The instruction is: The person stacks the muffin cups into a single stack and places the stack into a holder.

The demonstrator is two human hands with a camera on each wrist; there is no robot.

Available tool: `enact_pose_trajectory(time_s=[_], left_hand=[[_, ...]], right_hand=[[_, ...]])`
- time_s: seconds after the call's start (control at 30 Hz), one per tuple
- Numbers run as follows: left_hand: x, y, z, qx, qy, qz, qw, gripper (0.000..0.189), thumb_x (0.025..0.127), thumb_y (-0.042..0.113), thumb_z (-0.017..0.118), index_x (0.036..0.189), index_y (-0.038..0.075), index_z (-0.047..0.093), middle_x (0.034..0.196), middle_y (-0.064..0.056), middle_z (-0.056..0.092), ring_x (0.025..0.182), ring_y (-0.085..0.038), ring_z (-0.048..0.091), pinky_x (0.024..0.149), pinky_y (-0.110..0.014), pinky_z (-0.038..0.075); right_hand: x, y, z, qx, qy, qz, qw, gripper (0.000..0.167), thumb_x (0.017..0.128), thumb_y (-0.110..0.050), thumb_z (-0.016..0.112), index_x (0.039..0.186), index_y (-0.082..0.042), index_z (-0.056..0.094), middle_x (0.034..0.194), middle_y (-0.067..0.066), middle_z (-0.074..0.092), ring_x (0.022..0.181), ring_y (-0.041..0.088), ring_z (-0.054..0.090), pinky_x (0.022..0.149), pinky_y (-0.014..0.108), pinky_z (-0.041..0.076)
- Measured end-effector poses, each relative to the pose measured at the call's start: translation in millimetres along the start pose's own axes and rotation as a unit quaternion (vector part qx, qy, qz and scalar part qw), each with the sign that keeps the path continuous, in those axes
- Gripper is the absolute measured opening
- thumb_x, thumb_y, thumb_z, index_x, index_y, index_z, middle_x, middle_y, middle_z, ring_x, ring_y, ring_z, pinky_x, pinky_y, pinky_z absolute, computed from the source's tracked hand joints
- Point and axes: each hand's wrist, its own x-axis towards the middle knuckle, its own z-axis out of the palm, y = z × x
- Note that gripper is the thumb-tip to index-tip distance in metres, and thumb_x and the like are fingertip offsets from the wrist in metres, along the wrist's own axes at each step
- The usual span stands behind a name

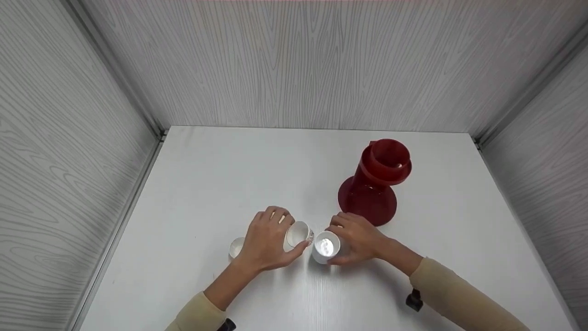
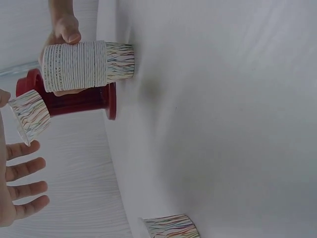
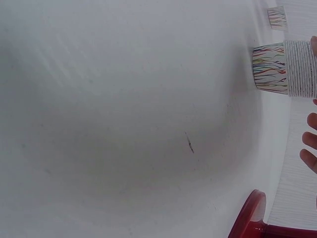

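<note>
Where grey panels meet: white tabletop.

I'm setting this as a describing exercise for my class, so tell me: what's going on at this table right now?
A person works with paper cups on a white table. The right hand grips a stack of white paper cups with coloured squiggly stripes, standing on the table. The left hand holds a single matching striped paper cup, tilted, just beside the stack. Another striped paper cup stands on the table left of that hand. A dark red plastic stand with a tube-shaped top stands behind the right hand.
</note>
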Motion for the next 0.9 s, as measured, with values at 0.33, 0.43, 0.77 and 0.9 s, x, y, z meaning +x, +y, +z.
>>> enact_pose_trajectory(time_s=[0.33, 0.43, 0.77, 0.9], left_hand=[[3.8, 5.6, -1.8, -0.018, 0.006, 0.008, 0.9998, 0.053, 0.087, 0.068, 0.066, 0.104, 0.018, 0.073, 0.111, 0.001, 0.072, 0.111, -0.020, 0.066, 0.089, -0.039, 0.059], [5.6, 7.7, -1.2, -0.023, 0.005, 0.012, 0.9997, 0.053, 0.088, 0.068, 0.066, 0.105, 0.018, 0.074, 0.112, 0.001, 0.072, 0.112, -0.020, 0.066, 0.090, -0.038, 0.059], [12.3, 19.0, 6.4, -0.031, 0.018, 0.020, 0.9992, 0.051, 0.086, 0.066, 0.068, 0.102, 0.018, 0.074, 0.111, 0.001, 0.072, 0.113, -0.019, 0.065, 0.088, -0.037, 0.059], [13.6, 23.5, 10.3, -0.033, 0.019, 0.025, 0.9990, 0.051, 0.087, 0.066, 0.067, 0.102, 0.018, 0.074, 0.110, 0.001, 0.072, 0.112, -0.020, 0.065, 0.087, -0.037, 0.059]], right_hand=[[0.4, -0.1, 1.2, 0.000, 0.013, -0.007, 0.9999, 0.063, 0.081, -0.073, 0.073, 0.120, -0.023, 0.071, 0.106, -0.006, 0.069, 0.094, 0.010, 0.061, 0.081, 0.028, 0.057], [0.4, 0.0, 0.9, 0.001, 0.016, -0.007, 0.9998, 0.063, 0.081, -0.072, 0.074, 0.119, -0.023, 0.071, 0.106, -0.005, 0.069, 0.094, 0.010, 0.061, 0.082, 0.028, 0.058], [0.0, 0.2, 1.2, -0.002, 0.011, 0.002, 0.9999, 0.061, 0.080, -0.070, 0.077, 0.117, -0.023, 0.072, 0.105, -0.006, 0.069, 0.093, 0.010, 0.061, 0.083, 0.027, 0.058], [0.1, 0.2, 1.5, -0.001, 0.013, 0.002, 0.9999, 0.060, 0.079, -0.069, 0.077, 0.118, -0.023, 0.072, 0.107, -0.006, 0.070, 0.094, 0.010, 0.062, 0.083, 0.027, 0.059]])
